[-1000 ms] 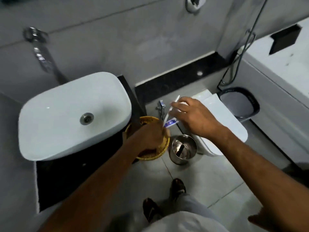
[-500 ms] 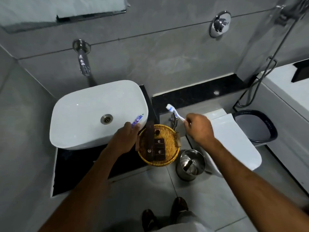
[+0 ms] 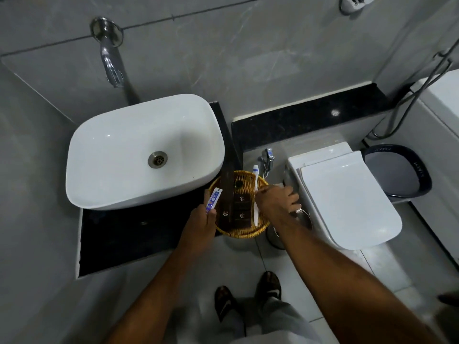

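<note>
A white rounded ceramic basin (image 3: pixel 111 150) sits left of a white toilet with its lid down (image 3: pixel 347 199). Between them, near the person, is a round yellow wicker basket (image 3: pixel 248 235). The left hand (image 3: pixel 198 227) pinches a small white and blue toothpaste tube (image 3: pixel 213 200) upright at the basket's left rim. The right hand (image 3: pixel 278 202) touches a white toothbrush (image 3: pixel 255 184) lying in the basket, its head over the far rim. Whether that hand's fingers grip it cannot be told.

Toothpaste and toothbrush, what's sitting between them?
In the head view, dark brown packets inside the wicker basket lie between the toothpaste and the toothbrush.
</note>
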Motion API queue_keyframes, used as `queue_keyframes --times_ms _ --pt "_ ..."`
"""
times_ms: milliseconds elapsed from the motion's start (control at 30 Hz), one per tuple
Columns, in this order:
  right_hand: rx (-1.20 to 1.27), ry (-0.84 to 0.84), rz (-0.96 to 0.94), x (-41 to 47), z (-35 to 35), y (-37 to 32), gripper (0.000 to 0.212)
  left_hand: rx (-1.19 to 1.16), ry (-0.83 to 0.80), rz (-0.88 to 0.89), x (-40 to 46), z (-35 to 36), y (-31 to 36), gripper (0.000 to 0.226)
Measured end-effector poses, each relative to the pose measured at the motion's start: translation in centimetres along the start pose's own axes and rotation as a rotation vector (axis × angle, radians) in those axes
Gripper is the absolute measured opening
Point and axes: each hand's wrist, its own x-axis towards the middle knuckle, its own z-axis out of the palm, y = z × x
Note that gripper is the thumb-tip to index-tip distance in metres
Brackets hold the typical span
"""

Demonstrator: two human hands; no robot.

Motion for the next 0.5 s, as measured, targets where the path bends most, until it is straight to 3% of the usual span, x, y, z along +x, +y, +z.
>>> queue_keyframes --times_ms 400,467,500 --pt "-0.222 -0.075 -0.039 -0.5 -0.2 -1.6 0.047 0.078 -0.031 -0.011 0.8 0.6 -0.2 0.041" --pt "-0.188 0.005 -0.083 -1.3 -1.4 -1.7 0.035 0.086 -0.031 0.015 0.7 0.1 0.4 0.044" --pt "-0.150 0.124 -0.180 -1.8 -2.1 -1.7 0.027 0.092 -0.045 0.030 0.8 -0.3 0.9 0.044"
